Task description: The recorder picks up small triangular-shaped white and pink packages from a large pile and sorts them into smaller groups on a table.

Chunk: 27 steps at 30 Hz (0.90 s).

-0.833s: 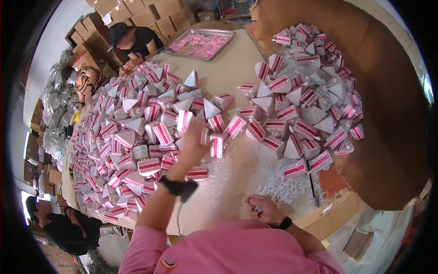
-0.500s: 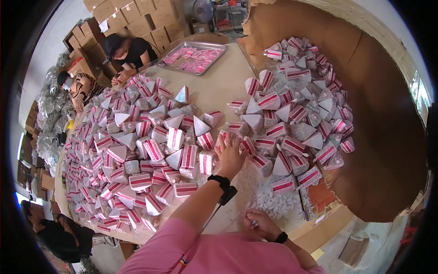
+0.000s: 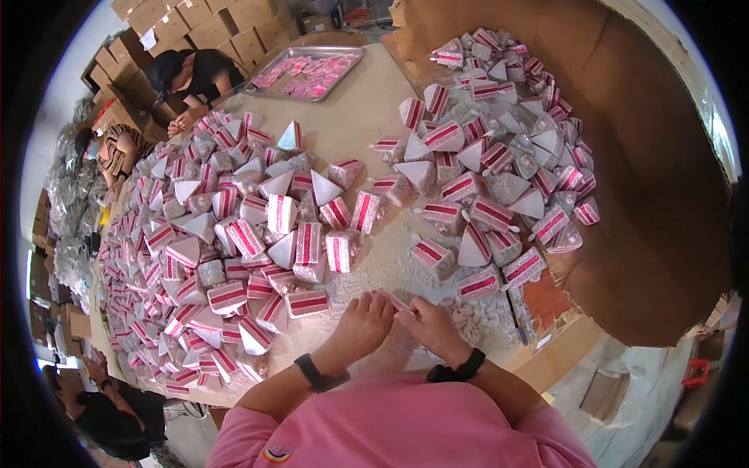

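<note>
Left hand (image 3: 365, 321) curled, right hand (image 3: 431, 329) just beside

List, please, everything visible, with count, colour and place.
Table: one, beige, centre
Wedges: countless, white and red, in two heaps
Small chips: countless, white, near front edge
Tray: one, silver, far side
Flat pieces: many, pink, in tray
Cardboard sheet: one, brown, right
Boxes: many, brown, upper left
Plastic bags: many, clear, far left
Workers: three, dark or striped clothes, left
Held piece: one, pinkish, lower centre
Left hand: one, bare, lower centre
Right hand: one, bare, beside it
</note>
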{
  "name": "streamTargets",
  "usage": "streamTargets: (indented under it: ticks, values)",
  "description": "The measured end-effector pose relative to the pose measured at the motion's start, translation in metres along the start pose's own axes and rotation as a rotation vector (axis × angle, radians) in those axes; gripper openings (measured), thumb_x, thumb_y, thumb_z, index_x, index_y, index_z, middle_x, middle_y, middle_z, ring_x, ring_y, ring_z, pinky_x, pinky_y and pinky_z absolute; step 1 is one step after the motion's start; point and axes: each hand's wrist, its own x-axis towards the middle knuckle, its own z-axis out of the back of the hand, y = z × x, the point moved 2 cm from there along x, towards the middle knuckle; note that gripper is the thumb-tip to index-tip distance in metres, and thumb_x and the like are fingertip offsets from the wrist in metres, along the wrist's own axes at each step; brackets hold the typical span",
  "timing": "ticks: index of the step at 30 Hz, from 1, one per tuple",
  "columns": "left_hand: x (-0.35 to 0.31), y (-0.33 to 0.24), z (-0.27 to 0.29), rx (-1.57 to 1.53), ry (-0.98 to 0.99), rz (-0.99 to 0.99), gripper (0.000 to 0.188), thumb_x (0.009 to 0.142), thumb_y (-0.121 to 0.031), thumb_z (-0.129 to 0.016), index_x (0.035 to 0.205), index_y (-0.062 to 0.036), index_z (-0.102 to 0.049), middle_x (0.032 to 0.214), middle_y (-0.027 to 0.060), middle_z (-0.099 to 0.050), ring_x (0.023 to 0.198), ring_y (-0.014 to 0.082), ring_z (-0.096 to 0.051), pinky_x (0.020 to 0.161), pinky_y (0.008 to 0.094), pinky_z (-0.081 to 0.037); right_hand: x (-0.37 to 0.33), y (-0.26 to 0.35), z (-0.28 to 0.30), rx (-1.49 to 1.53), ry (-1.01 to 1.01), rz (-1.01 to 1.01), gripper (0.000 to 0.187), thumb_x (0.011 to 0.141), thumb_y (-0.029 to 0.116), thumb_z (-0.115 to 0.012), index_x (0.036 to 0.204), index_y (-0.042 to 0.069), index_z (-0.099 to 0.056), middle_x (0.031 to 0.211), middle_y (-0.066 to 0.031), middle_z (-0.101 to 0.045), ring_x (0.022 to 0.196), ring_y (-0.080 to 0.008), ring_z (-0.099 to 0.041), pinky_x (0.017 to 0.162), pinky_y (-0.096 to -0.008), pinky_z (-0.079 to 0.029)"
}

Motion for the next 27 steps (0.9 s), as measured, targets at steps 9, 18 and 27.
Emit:
streamTargets:
  ticks: [9, 18, 27]
  values:
    - [-0.026, -0.013, -0.006, -0.515, -0.136, 0.041, 0.023, 0.074, -0.021, -0.069, 0.084, -0.0038, -0.057, 0.083, 0.0099, -0.057, 0.081, 0.0279, -0.055, 0.072, 0.0393, -0.044, -0.018, 0.001, -0.019, 0.114, 0.153, 0.032, 0.03, 0.087, 0.025, -0.054, 0.078, -0.004, -0.054, 0.064, -0.018, -0.051, 0.057, -0.024, -0.049, 0.056, -0.0366, -0.041]
    - [-0.033, -0.025, -0.012, -0.923, 0.249, 0.005, 0.023, 0.077, -0.022, -0.069, 0.084, -0.0023, -0.059, 0.077, 0.0124, -0.058, 0.072, 0.0311, -0.058, 0.064, 0.038, -0.048, -0.033, 0.001, 0.007, 0.11, 0.563, 0.135, 0.035, 0.086, 0.032, -0.054, 0.08, -0.002, -0.059, 0.066, -0.0158, -0.055, 0.06, -0.0215, -0.054, 0.058, -0.0343, -0.043]
    - [-0.029, -0.036, 0.008, -1.065, 0.334, 0.016, 0.045, 0.077, -0.022, -0.07, 0.11, 0.0001, -0.05, 0.089, 0.0169, -0.061, 0.079, 0.0324, -0.06, 0.069, 0.0371, -0.048, -0.042, -0.004, 0.004, -0.048, 0.69, 0.256, 0.029, 0.084, 0.028, -0.057, 0.084, 0.0, -0.061, 0.07, -0.0167, -0.058, 0.065, -0.0258, -0.058, 0.061, -0.0351, -0.044]
